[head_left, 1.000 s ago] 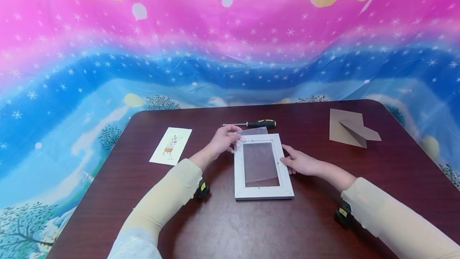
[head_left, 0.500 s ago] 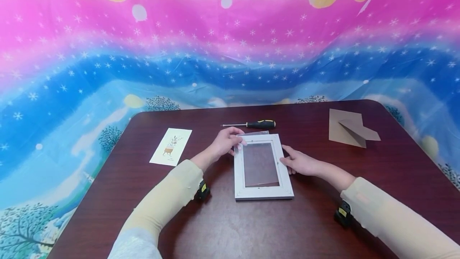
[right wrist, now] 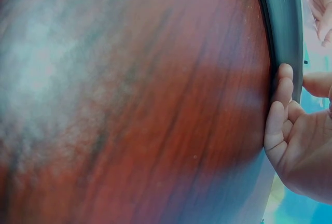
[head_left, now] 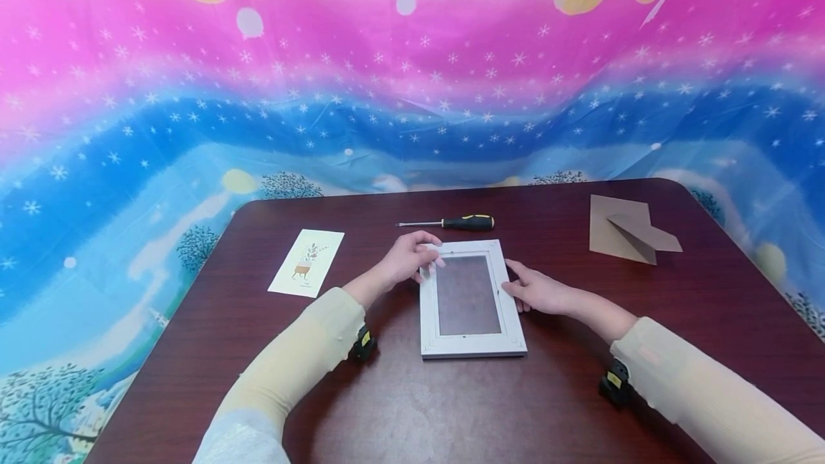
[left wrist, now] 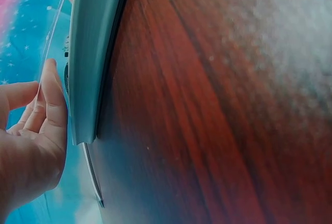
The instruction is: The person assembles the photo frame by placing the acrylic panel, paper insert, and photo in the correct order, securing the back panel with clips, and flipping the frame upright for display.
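A white picture frame (head_left: 473, 344) lies on the dark table in the middle of the head view, its opening facing up. Over it is a clear sheet (left wrist: 50, 35), which shows edge-on in the left wrist view, slightly raised off the frame. My left hand (head_left: 404, 258) pinches this sheet between thumb and fingers near the frame's far left corner. On the frame's right side, my right hand (head_left: 543, 292) grips the edge. In the right wrist view its thumb (right wrist: 317, 84) is at the upper face, with the fingers along the side.
Behind the frame lies a screwdriver (head_left: 469, 222) with a black and yellow handle. A card with a printed plant (head_left: 306, 263) rests to the left. At the far right is a brown backing board (head_left: 619, 235) with its stand leg folded out. A patterned cloth hangs behind the table.
The clear sheet has slid toward me, from sticking out past the frame's far edge to lining up over it. My left hand shifted slightly with it; my right hand has stayed put.
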The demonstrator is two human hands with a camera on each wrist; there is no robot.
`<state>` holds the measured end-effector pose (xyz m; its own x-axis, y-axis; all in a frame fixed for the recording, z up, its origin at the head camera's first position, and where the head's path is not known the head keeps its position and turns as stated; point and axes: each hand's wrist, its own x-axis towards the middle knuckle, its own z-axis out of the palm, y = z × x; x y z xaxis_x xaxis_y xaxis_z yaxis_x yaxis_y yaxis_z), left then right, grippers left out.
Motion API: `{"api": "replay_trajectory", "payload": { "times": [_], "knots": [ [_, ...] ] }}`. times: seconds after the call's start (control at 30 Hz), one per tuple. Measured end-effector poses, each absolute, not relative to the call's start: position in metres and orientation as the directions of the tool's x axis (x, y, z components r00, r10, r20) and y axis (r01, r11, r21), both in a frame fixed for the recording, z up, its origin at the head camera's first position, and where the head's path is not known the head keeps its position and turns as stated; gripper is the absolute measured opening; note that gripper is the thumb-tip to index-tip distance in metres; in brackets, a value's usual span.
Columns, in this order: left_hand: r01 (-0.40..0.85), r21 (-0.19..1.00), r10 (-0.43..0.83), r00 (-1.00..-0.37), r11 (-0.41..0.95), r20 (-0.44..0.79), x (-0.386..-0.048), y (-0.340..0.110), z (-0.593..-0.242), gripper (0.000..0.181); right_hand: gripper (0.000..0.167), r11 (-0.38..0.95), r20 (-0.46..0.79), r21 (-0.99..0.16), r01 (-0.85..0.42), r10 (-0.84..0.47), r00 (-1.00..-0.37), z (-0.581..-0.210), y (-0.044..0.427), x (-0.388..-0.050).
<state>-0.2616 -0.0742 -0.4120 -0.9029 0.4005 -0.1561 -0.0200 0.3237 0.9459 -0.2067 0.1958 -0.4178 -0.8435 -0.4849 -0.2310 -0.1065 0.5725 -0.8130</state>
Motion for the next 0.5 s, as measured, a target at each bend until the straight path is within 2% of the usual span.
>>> {"api": "replay_trajectory", "payload": {
  "times": [0.5],
  "knots": [
    [0.187,0.850,0.452,-0.890,0.492,-0.066,-0.2626,-0.0727,-0.4148,0.020,0.063,0.578,-0.240,-0.811,-0.096,-0.477,-0.846,-0.4189,0.1957,-0.2066]
  ]
}}
